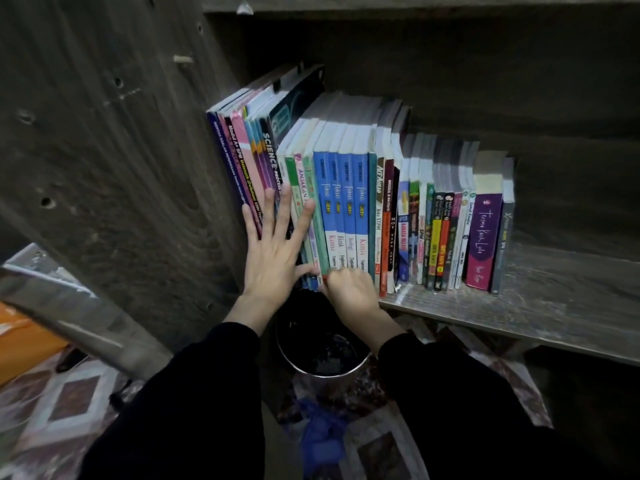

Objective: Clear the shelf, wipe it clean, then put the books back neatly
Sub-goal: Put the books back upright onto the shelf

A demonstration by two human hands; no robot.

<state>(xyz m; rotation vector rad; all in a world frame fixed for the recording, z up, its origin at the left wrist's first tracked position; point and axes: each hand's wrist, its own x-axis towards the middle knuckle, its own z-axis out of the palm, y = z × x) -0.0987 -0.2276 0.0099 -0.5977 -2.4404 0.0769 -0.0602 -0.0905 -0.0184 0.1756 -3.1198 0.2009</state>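
A row of books (pixel 360 202) stands upright on the grey wooden shelf (pixel 561 306), spines facing me, tall ones at the left and smaller ones toward a purple book (pixel 483 237) at the right. My left hand (pixel 273 251) lies flat with fingers spread against the spines of the leftmost books. My right hand (pixel 349 289) is curled at the bottom edge of the blue books (pixel 343 209), fingertips touching their lower spines. Whether it grips one, I cannot tell.
The shelf's left side panel (pixel 121 150) rises close beside the books. A dark round bucket (pixel 322 344) stands on the floor under my hands. A blue cloth (pixel 322 434) lies on the patterned floor mat (pixel 69 410). An orange object (pixel 24 341) sits at the far left.
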